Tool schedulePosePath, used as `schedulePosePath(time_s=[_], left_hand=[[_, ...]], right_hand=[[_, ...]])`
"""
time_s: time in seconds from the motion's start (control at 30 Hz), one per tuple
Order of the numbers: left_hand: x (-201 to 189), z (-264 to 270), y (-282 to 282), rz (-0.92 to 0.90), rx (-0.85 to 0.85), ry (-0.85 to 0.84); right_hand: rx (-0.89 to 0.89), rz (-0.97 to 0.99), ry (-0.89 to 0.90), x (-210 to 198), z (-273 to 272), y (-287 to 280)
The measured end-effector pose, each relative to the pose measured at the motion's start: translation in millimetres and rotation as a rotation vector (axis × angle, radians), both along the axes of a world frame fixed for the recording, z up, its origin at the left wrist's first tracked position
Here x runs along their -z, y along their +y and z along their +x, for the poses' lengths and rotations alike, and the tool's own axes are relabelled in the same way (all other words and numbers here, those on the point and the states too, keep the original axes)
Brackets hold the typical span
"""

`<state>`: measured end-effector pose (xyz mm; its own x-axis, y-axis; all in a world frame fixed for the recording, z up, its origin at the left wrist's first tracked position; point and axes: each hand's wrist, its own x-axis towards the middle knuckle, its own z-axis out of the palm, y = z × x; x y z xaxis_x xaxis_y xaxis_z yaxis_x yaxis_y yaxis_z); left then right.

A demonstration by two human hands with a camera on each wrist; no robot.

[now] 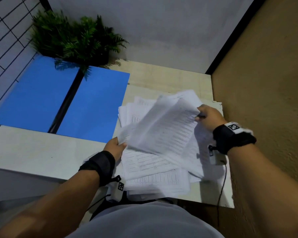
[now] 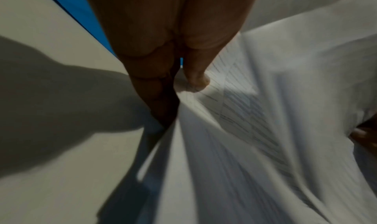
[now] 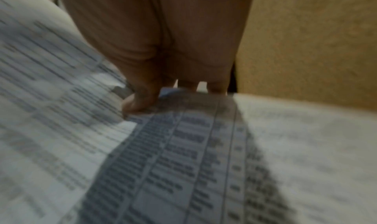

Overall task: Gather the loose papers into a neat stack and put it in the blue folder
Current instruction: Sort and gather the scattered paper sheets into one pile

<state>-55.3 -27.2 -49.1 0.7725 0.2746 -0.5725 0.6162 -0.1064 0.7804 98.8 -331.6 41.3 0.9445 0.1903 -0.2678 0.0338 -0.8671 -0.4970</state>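
White papers (image 1: 155, 148) lie in a messy pile on the right side of the table (image 1: 33, 152). Some sheets (image 1: 163, 124) are lifted up off the pile. The left hand (image 1: 114, 148) pinches their near left corner, with the thumb on top. The right hand (image 1: 209, 115) pinches their far right edge, with the thumb on top and the fingers (image 3: 216, 86) under. The sheets bend and look blurry between the two hands.

The step now, I think, is pulling the papers together. To do it well, both hands should hold the sheets firmly but not crush them. Then they can stand the sheets on one edge and tap them on the table, so all the edges line up. The papers below stick out at many angles, so they need to be pushed in from the sides too. Thin sheets slip easily, so slow moves are best.

The blue folder (image 1: 58, 100) lies open and flat on the left side of the table, just beside the pile. It has a black strip down the middle. No paper is in it yet.

The table is pale and smooth. A green plant (image 1: 76, 38) sits behind the folder. A grey wall (image 1: 162, 31) is at the back, and a rough tan wall (image 1: 265, 83) is on the right. The room is dim.
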Motion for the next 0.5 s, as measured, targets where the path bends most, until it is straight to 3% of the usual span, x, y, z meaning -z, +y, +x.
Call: schedulePosePath(time_s=[0.17, 0.23, 0.37, 0.5], left_hand=[[0.5, 2.2, 0.0, -0.096, 0.075, -0.036], [27.0, 4.4, 7.6, -0.139, 0.086, -0.007], [-8.7, 1.7, 1.4, -0.177, 0.04, 0.018], [-17.9, -1.1, -5.4, -0.147, 0.016, 0.036]], right_hand=[[-0.46, -0.308, -0.063, -12.2, -5.9, 29.7], [-0.607, -0.405, -0.057, -3.7, -14.6, 48.5], [-0.434, -0.293, 0.011, 0.5, -24.3, 58.7], [-0.246, -0.222, 0.034, 1.5, -17.8, 43.5]])
